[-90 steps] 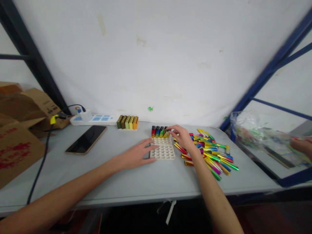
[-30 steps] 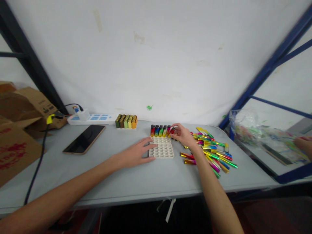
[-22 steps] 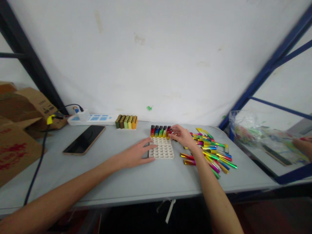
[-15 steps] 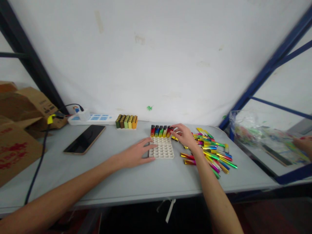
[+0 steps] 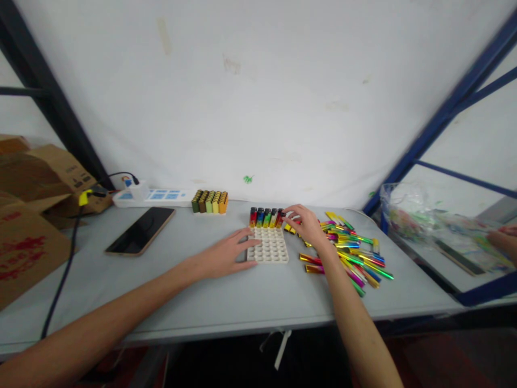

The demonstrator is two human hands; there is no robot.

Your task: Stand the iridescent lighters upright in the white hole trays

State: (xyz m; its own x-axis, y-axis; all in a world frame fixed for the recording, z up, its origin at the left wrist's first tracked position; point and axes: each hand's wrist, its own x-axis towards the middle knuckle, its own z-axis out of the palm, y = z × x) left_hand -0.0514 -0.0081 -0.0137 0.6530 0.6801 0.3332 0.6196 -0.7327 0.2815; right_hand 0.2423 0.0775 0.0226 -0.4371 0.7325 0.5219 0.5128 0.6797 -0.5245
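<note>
A white tray with rows of round holes [image 5: 270, 247] lies on the table. Along its far edge several lighters [image 5: 266, 218] stand upright, coloured red, blue, green and yellow with black tops. My left hand [image 5: 230, 253] rests at the tray's left side, fingers spread, the tips touching its edge. At the right end of the row, the thumb and forefinger of my right hand [image 5: 305, 223] are closed on a red lighter [image 5: 279, 220], which stands upright in the far right corner. Under and beyond my right wrist lies a loose pile of shiny coloured lighters [image 5: 355, 253].
A block of green, brown and yellow lighters [image 5: 210, 201] stands near the wall. To the left are a phone [image 5: 141, 231], a white power strip [image 5: 167, 195], a cable [image 5: 64, 275] and cardboard boxes [image 5: 32, 242]. A plastic bag [image 5: 406, 210] and another person's hand [image 5: 503, 240] are at far right.
Almost nothing differs. My right fingers have shifted very slightly at the red lighter, showing a little more of it; my left hand and the tray stay put.
</note>
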